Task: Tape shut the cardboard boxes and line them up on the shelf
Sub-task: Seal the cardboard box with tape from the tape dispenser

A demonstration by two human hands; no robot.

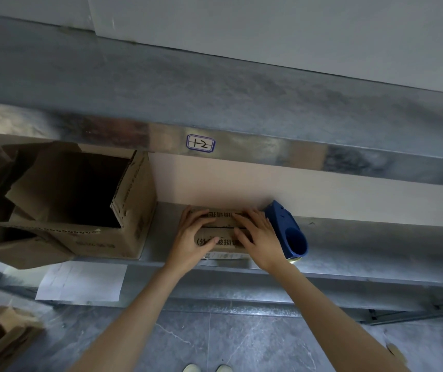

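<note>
The person is leaning over the metal shelf (362,237), pressing both hands down on a small cardboard box (224,244) sitting near its front edge. The left hand (192,238) and right hand (259,237) are lying flat on the closed top flaps, fingers spread and nearly straight, gripping nothing. A blue tape dispenser (287,229) is standing just beside the right hand, and a large open cardboard box (131,210) is sitting to the left. A label reading "1-2" (201,143) is sticking to the rail above.
</note>
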